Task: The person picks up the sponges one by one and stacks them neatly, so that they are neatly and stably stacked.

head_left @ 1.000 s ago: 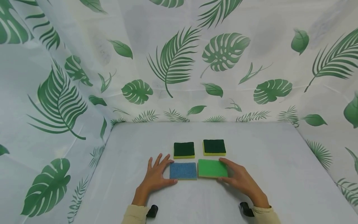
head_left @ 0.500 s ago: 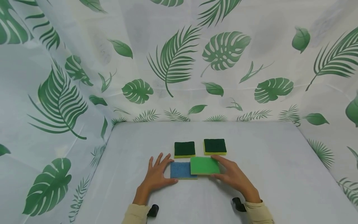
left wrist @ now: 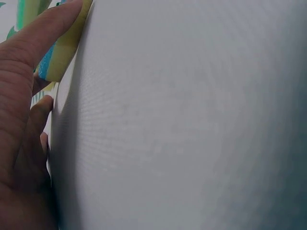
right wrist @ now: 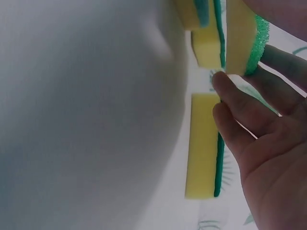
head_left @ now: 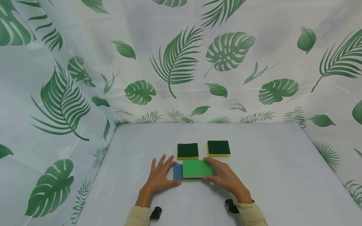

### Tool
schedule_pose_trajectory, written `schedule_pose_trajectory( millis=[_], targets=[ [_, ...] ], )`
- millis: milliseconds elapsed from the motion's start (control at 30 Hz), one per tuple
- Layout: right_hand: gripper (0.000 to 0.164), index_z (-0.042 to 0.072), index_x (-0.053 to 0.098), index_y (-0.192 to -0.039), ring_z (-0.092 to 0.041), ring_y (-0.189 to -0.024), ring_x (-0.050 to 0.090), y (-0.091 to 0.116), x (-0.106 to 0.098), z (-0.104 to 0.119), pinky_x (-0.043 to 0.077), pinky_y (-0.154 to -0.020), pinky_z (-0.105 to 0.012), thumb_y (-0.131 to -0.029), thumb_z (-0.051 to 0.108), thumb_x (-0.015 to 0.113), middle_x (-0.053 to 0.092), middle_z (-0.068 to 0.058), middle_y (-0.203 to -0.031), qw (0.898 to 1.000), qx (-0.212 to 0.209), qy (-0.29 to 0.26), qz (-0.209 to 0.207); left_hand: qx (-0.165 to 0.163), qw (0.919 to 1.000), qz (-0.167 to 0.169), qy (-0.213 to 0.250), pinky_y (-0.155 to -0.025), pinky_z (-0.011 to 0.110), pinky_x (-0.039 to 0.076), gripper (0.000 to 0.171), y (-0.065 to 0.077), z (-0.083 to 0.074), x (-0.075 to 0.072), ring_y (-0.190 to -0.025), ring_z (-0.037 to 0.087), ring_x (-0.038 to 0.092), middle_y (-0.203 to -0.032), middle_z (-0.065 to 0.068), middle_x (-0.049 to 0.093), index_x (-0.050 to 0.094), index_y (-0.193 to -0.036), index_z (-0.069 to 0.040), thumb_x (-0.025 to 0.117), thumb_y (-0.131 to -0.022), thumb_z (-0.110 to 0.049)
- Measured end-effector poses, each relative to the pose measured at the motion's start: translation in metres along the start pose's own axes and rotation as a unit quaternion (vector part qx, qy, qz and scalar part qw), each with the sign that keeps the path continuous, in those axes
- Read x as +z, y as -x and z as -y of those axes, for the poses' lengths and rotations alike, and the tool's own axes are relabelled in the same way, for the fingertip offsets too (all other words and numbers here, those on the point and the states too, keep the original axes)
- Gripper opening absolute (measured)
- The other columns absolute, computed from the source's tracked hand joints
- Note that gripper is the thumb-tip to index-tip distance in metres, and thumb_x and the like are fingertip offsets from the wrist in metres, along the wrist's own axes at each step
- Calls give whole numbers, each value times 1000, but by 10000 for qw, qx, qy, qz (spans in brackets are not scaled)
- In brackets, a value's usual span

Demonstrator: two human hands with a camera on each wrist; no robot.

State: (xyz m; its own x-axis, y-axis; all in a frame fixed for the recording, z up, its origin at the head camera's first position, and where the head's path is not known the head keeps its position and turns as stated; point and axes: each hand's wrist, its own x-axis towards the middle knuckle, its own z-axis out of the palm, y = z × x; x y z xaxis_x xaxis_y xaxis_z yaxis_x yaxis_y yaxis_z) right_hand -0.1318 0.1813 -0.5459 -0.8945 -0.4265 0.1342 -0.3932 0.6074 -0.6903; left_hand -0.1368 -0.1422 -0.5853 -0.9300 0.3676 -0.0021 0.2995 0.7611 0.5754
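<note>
A blue-topped sponge [head_left: 177, 172] lies on the white table, its right part hidden in the head view by a bright green sponge [head_left: 197, 169]. My left hand [head_left: 158, 176] holds the blue sponge at its left end, thumb on the near edge and index finger on the far edge. Between thumb and fingers my right hand [head_left: 227, 177] grips the right end of the green sponge. The right wrist view shows the green sponge [right wrist: 241, 38] raised, with a gap between it and the blue sponge [right wrist: 191, 14] below.
Two sponges with dark green tops and yellow bodies, a left one [head_left: 188, 151] and a right one [head_left: 218, 148], lie just behind. Leaf-printed white curtain [head_left: 181, 62] surrounds the table [head_left: 135, 141] at the back and sides.
My right hand has carried the green sponge leftward, from beside the blue sponge to over most of it. The left hand and the blue sponge have stayed in place.
</note>
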Motion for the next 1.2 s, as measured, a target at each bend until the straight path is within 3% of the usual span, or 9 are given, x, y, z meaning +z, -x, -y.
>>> schedule_pose_trajectory(
  millis=[400, 1200],
  targets=[
    [75, 2, 60, -150, -36, -138, 59, -13, 18, 12, 49, -112, -55, -84, 16, 94, 62, -15, -149, 9995, -234, -195, 130, 46, 9998, -71, -174, -127, 63, -3, 90, 0, 3, 2, -163, 33, 16, -173, 0, 36, 58, -153, -19, 80, -81, -67],
    [71, -3, 61, -145, -38, -136, 60, -17, 31, 22, 49, -111, -55, -85, 14, 93, 62, -18, -147, 9993, -328, 136, 112, 74, 9998, -69, -153, -127, 63, -4, 93, 0, 3, 3, -163, 33, 15, -173, 0, 35, 57, -155, -15, 79, -82, -68]
  ],
)
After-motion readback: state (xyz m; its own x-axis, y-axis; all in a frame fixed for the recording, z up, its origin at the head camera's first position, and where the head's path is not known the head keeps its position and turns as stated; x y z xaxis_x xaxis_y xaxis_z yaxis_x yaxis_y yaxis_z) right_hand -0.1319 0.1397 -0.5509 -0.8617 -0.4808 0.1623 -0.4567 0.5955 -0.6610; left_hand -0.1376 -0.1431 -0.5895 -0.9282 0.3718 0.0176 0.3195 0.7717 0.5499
